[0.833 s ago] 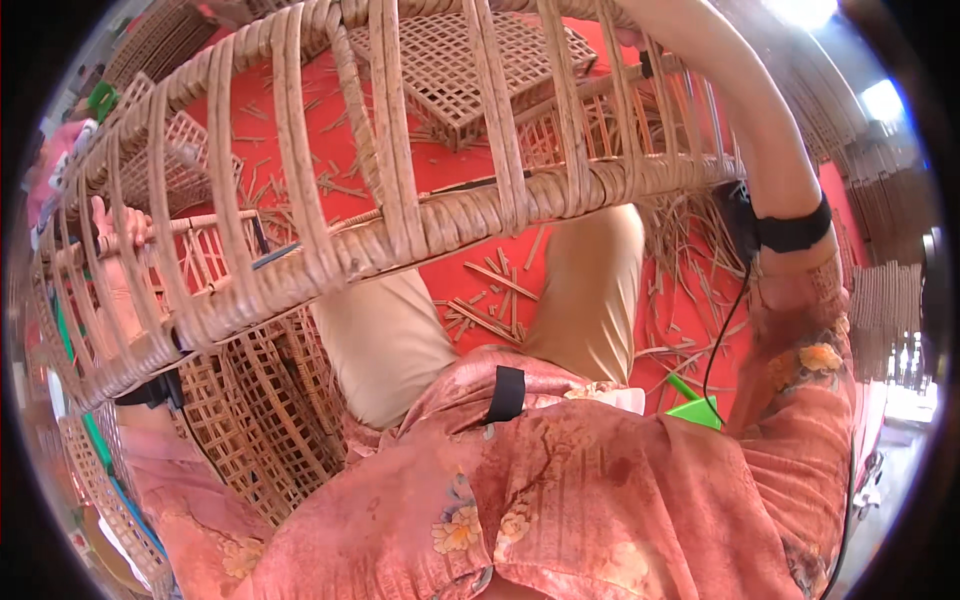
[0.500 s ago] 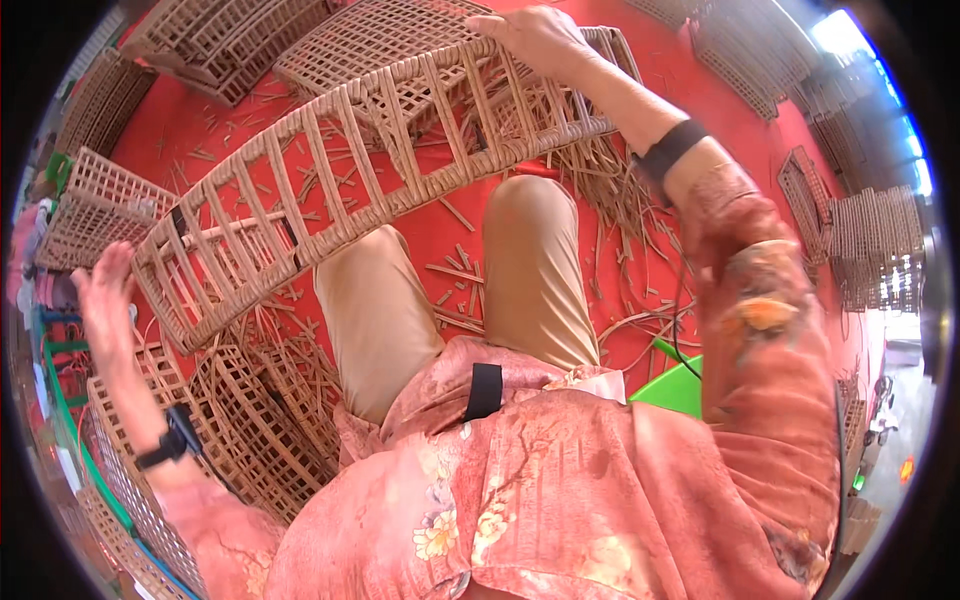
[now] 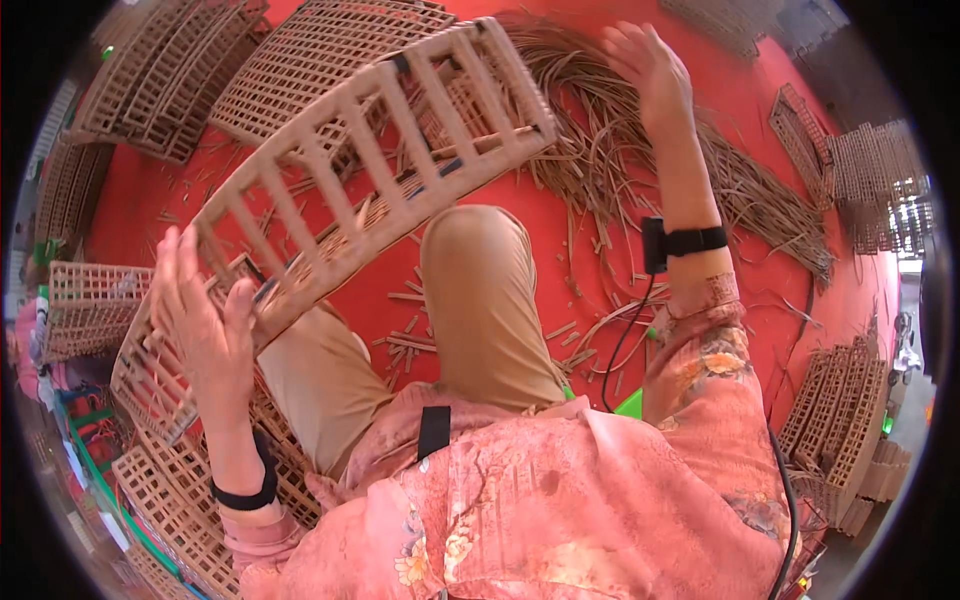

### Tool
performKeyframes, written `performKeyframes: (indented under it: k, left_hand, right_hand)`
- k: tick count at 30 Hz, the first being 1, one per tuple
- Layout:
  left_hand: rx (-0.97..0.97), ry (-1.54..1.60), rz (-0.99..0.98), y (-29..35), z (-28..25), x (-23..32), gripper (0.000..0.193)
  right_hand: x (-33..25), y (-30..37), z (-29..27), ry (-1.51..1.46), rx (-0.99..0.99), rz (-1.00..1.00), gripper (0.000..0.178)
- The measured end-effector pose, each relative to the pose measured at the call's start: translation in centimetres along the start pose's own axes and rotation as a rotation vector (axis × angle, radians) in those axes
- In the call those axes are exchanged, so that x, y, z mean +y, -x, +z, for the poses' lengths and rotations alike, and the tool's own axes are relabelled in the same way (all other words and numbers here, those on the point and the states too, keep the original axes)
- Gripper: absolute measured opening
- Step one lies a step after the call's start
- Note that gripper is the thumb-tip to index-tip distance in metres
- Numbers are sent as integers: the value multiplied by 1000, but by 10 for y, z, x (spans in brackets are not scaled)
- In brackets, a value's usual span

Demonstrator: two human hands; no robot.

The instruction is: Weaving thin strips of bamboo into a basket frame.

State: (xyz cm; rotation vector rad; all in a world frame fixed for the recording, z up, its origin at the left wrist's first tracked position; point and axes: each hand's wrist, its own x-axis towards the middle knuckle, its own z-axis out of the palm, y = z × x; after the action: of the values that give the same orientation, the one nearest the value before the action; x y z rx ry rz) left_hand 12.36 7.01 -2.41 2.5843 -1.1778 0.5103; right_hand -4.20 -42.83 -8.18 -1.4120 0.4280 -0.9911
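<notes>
- Far left: lattice basket (image 3: 100,312) on the red floor (image 3: 740,290). Lower left: lattice panels (image 3: 165,482), close together, partly behind the left forearm (image 3: 230,455).
- Upper left: stack of curved lattice pieces (image 3: 165,80); just right of it, a wide lattice box (image 3: 320,70), partly hidden.
- Left hand (image 3: 205,315): open, fingers up, thumb apart, gripping nothing; overlaps left part of the slatted frame (image 3: 430,205). Contact: cannot tell.
- Slatted frame: slants from left to upper centre, over one leg in view; blurred, support unclear.
- Progress, judged: shape looks largely built, slats span both long rails, right end closed. Dark bands on it, maybe ties. Whether binding is finished or anything is left: cannot tell, too blurred.
- Centre: trouser knee (image 3: 480,270); short cut strips (image 3: 405,345) scattered on floor beside it.
- Lower right of centre: green object (image 3: 630,404), mostly hidden by the sleeve (image 3: 695,365). Black cord (image 3: 622,335) hangs by the right forearm (image 3: 690,195), could snag.
- Right hand (image 3: 655,80): upper right, open, empty, well apart from the frame.
- Right: big heap of loose strands (image 3: 780,205), reaching behind the frame's right end; clutters that side.
- Far right: more lattice stacks (image 3: 835,405).
- In the way: left hand blocks part of the frame.
</notes>
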Motion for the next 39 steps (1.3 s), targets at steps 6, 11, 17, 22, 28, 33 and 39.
performKeyframes:
  k: [6,11,17,22,28,33,39]
  left_hand:
    - [70,-141,29,-15,9,1,75]
    - [6,-201,-27,-21,0,-4,72]
    - [13,-61,-107,-24,-7,-6,75]
    - [-1,-148,-98,-28,-7,4,74]
    - [9,-143,-121,-21,-8,-5,73]
    - [18,-182,-95,-24,-8,5,73]
    - [34,-83,-75,-25,-1,12,69]
  right_hand:
    - [186,34,-200,106,460,505,25]
    - [312,59,-214,15,596,811,29]
    - [386,23,-216,385,392,718,66]
    - [384,-3,-190,466,393,809,94]
    - [392,12,-196,50,767,624,16]
    - [305,115,-162,-252,601,535,18]
    - [213,335,-84,-180,386,1234,21]
